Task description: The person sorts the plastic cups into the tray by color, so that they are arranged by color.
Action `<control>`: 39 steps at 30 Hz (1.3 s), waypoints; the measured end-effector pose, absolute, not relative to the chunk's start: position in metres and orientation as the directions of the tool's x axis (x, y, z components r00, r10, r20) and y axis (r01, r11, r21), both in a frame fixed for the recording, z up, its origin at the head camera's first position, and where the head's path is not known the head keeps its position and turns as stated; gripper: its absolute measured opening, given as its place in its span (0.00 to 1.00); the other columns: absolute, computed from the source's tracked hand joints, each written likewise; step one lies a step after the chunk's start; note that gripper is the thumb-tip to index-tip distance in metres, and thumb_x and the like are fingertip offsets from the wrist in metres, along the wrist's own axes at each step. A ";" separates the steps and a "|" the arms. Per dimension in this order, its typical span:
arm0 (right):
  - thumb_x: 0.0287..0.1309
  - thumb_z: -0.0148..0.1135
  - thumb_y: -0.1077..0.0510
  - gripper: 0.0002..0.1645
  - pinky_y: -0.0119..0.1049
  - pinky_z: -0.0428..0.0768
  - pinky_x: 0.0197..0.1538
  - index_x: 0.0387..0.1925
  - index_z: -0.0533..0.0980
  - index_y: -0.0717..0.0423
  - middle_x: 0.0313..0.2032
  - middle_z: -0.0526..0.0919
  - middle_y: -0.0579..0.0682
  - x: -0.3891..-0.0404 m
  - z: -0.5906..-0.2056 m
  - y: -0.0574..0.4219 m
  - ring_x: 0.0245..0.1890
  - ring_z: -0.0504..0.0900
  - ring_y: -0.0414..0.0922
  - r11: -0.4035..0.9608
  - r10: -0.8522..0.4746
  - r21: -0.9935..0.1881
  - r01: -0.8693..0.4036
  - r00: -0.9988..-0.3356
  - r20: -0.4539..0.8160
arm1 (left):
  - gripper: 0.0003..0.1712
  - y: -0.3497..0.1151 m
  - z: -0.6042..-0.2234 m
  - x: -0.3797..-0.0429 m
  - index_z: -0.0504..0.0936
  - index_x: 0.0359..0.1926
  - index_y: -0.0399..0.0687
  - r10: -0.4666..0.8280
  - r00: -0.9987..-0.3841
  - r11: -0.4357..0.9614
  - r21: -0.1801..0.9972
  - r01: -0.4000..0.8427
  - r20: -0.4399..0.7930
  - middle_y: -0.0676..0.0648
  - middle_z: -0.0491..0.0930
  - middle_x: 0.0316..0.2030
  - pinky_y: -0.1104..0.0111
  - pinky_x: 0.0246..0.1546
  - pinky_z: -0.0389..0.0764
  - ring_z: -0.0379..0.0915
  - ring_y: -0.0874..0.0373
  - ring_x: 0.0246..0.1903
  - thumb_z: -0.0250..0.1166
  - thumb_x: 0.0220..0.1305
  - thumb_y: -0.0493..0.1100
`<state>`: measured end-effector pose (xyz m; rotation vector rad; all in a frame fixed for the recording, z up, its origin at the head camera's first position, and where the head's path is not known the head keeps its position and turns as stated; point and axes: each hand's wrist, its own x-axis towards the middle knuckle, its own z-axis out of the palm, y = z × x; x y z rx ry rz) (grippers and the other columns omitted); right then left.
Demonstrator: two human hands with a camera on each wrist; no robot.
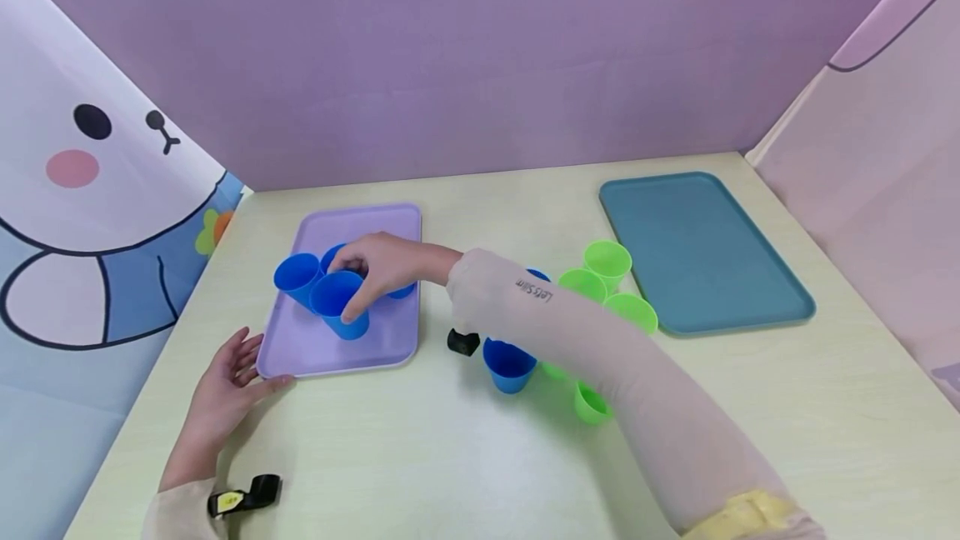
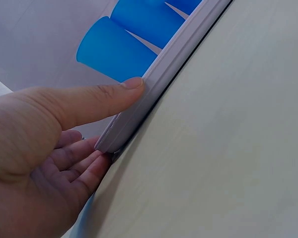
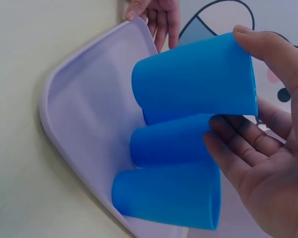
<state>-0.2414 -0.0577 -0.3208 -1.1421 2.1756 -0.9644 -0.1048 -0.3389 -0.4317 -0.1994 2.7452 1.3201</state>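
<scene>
1. Over the lilac tray [image 1: 390,340], the right hand [image 1: 390,263] pinches 1 blue cup [image 3: 196,74] between thumb and fingers, beside other blue cups [image 1: 296,275].
2. At the near-left corner, the left hand [image 1: 227,383] touches the tray, thumb spread from fingers.

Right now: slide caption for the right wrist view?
Right hand holds a blue cup; more blue cups stand on the lilac tray.

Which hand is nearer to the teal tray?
The right. The right hand holds a blue cup over the purple tray, well left of the teal tray; the left hand is farther away, at the purple tray's near left corner.
</scene>
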 end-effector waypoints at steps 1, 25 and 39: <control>0.48 0.79 0.48 0.37 0.25 0.75 0.49 0.59 0.77 0.54 0.47 0.81 0.39 -0.241 -0.322 -0.060 0.47 0.76 0.35 0.397 -0.843 -0.777 -0.489 -0.528 -0.099 | 0.63 -0.339 -0.431 -0.105 0.35 0.78 0.37 -0.076 -0.987 0.615 0.773 -0.156 -0.139 0.27 0.54 0.72 0.75 0.55 0.73 0.60 0.30 0.66 0.72 0.62 0.47; 0.47 0.77 0.37 0.45 0.24 0.75 0.56 0.64 0.72 0.49 0.57 0.78 0.40 -0.214 -0.346 -0.103 0.54 0.75 0.33 0.523 -0.746 -0.706 -0.478 -0.657 -0.108 | 0.64 -0.339 -0.430 -0.104 0.34 0.78 0.38 -0.071 -0.986 0.621 0.767 -0.161 -0.149 0.27 0.54 0.72 0.64 0.58 0.71 0.59 0.29 0.66 0.73 0.61 0.47; 0.48 0.75 0.35 0.49 0.26 0.76 0.57 0.69 0.70 0.47 0.63 0.75 0.38 -0.198 -0.355 -0.117 0.60 0.74 0.34 0.587 -0.707 -0.661 -0.467 -0.693 -0.138 | 0.63 -0.340 -0.431 -0.103 0.35 0.78 0.38 -0.066 -0.988 0.618 0.772 -0.149 -0.137 0.27 0.55 0.72 0.82 0.54 0.71 0.58 0.30 0.66 0.72 0.62 0.48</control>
